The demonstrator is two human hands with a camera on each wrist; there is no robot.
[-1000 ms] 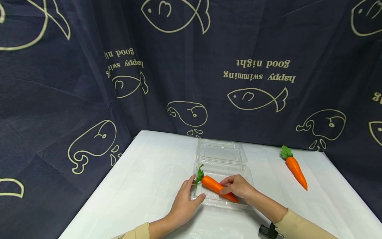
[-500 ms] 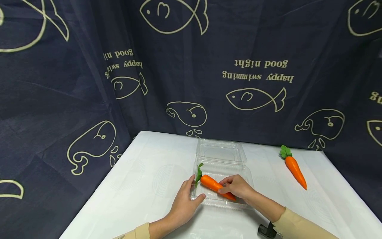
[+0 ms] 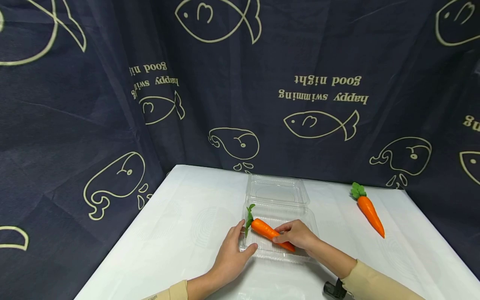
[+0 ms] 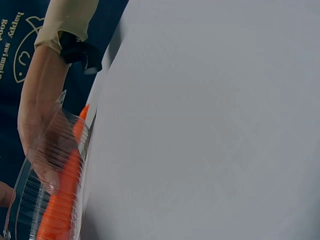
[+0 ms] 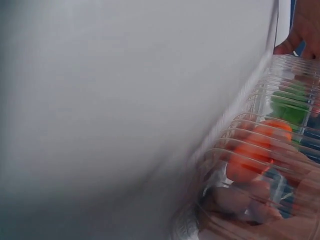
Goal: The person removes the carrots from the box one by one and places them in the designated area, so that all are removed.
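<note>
An open clear plastic clamshell box [image 3: 307,212] stands in the middle of the white table, its lid [image 3: 277,189] folded back away from me. My right hand [image 3: 298,235] reaches over the base and pinches an orange carrot [image 3: 264,228] near its narrow end. The carrot lies slantwise inside the base, green leaves [image 3: 249,218] against the left wall, tip toward the front right. My left hand [image 3: 229,253] touches the box's front left corner, fingers along the left side and thumb at the front rim. Through the ribbed wall, the right wrist view shows the carrot [image 5: 250,160].
Another carrot [image 3: 371,216] with green leaves lies on the table to the right of the box. A dark blue curtain [image 3: 232,83] with fish drawings hangs behind and at the left of the table [image 3: 180,233]. A black device [image 3: 335,289] sits at my right wrist.
My right hand has shifted the carrot slightly to the left within the box base. The left hand stays at the corner, and the other carrot lies where it was.
</note>
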